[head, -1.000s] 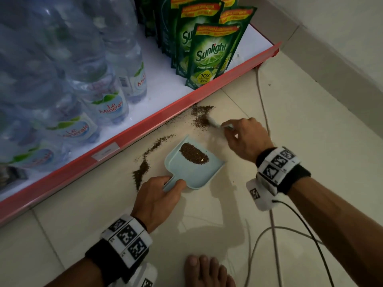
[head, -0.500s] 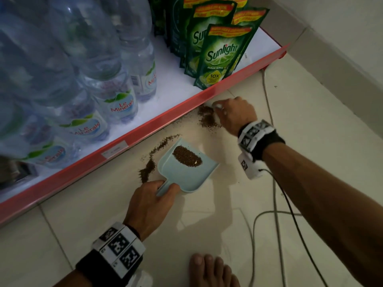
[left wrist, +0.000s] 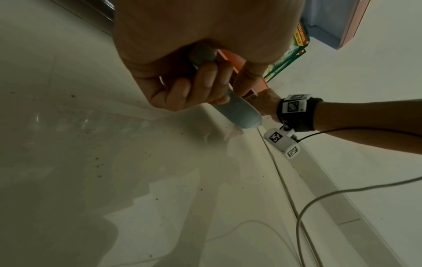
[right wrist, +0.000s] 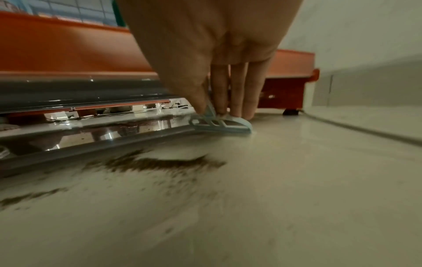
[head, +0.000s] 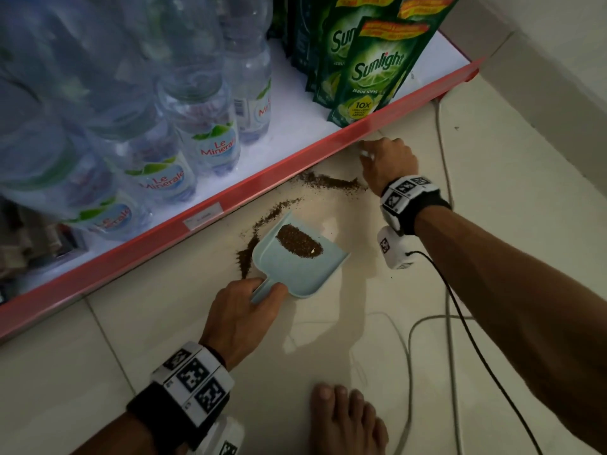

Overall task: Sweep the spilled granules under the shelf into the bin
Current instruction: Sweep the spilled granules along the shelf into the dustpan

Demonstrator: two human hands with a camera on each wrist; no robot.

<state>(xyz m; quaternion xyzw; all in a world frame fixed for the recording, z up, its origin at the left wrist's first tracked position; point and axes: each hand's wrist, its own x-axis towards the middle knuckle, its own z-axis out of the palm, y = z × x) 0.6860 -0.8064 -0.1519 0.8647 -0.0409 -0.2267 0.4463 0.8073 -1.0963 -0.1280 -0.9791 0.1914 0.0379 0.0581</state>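
Left hand (head: 243,310) wraps fingers round the handle of the light blue dustpan (head: 295,261), pan flat on the floor (head: 328,339) with its open lip facing the shelf edge, probably so granules can be pushed straight in; a dark heap already sits inside. Right hand (head: 389,165) is at the red shelf edge (head: 262,182), fingers pinching a small light blue brush (right wrist: 224,122) low against the floor, likely reaching under the shelf to drag out what lies there. Spilled granules (head: 331,183) lie in a streak on the floor just beside the right hand, near the shelf edge; a second trail (head: 262,224) runs along the pan's left side. No bin in view. Water bottles (head: 210,139) and green Sunlight pouches (head: 371,70) stand on the shelf. Cables (head: 427,323) trail over the floor at right; a bare foot (head: 345,418) shows at bottom.
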